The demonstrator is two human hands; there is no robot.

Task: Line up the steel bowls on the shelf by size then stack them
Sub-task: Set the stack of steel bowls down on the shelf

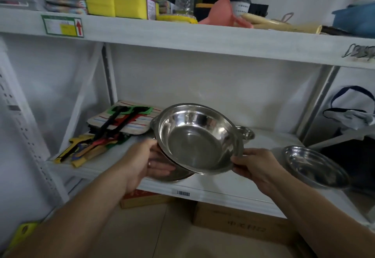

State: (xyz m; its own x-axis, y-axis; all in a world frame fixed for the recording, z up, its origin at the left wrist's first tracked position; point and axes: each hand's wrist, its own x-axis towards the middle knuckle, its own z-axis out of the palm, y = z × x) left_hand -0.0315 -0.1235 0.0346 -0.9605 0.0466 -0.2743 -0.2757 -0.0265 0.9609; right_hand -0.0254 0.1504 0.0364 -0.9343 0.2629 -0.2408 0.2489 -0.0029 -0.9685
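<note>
Between the two hands, just above the front of the white lower shelf (213,184), a round, shiny steel bowl with a flat rim (194,142) is held off the board. It is tipped so that its open mouth faces up and towards the person, the far rim high and the near rim low. Being round it has no long axis of its own; its rim reads as an oval stretched from the left hand across to the right.

The right hand (255,166) pinches the bowl's right rim between thumb and curled fingers. The left hand (150,162) grips a second steel bowl (178,177) that sits directly under the first, thumb at its left rim and fingers spread beneath its base.

Just beyond the right hand, a small steel bowl (246,133) stands upright on the shelf. To the right of that hand lies a shallow steel dish (312,166), mouth up. Beyond the left hand sits a pile of striped cloths (132,122).
</note>
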